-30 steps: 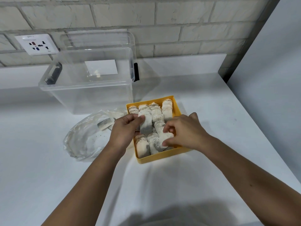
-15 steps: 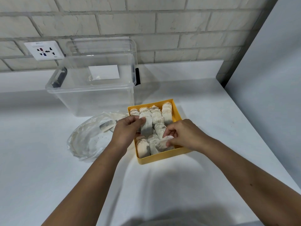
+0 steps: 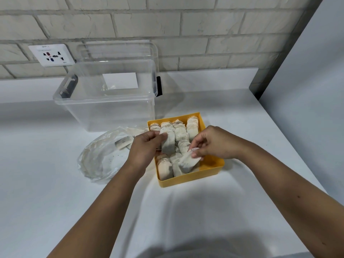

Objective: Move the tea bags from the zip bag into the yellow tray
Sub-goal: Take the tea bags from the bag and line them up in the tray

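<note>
A white tabletop (image 3: 186, 211) runs up to a pale brick wall (image 3: 204, 25) that carries a white socket plate (image 3: 51, 55). Against the wall stands a large clear plastic storage box (image 3: 109, 103) with dark side latches, its lid off and leaning behind it. In front of the box, to the left, lies a crumpled transparent zip bag (image 3: 100, 157) with a few pale paper tea bags (image 3: 125, 142) inside near its mouth. Just beside the bag on the right sits a square yellow plastic tray (image 3: 210, 170), and rows of tea bags stand packed upright in it, filling its far and left parts while the near right corner shows bare floor. The left hand (image 3: 144, 148) hovers over the tray's left edge, thumb and fingers pinched on one upright, greyish tea bag (image 3: 168, 143). The right hand (image 3: 214, 144) reaches in from the right, its fingertips closed on the upper end of a tilted tea bag (image 3: 188, 162) that leans across the near row.
</note>
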Demonstrator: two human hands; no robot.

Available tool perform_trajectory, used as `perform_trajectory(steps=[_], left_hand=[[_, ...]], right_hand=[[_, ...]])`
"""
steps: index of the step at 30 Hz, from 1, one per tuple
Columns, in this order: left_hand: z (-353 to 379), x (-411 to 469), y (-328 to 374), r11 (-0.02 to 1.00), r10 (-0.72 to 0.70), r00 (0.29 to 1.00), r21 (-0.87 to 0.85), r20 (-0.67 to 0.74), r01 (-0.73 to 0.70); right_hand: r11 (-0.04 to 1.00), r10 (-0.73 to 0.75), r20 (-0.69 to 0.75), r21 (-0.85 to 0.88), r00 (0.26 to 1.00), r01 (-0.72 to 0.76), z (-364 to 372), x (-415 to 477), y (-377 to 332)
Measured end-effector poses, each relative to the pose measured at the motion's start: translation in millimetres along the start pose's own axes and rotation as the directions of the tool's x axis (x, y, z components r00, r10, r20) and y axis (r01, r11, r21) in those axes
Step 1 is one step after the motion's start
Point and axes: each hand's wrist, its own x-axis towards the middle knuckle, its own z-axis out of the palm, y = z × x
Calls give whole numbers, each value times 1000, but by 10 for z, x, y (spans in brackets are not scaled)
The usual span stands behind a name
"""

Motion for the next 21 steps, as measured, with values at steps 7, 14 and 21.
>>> perform_trajectory(steps=[7, 14, 21], left_hand=[[5, 17, -21, 1000, -4, 1000, 11, -5, 4], [3, 20, -18, 1000, 2, 1000, 15, 2, -2], [-7, 41, -43, 1000, 1, 1000, 10, 3, -1]], right_hand=[[995, 92, 134, -43, 987, -87, 18, 97, 46], [995, 74, -49, -60, 996, -77, 213, 235, 171], [995, -7, -46, 96, 999, 12, 88, 116, 116]])
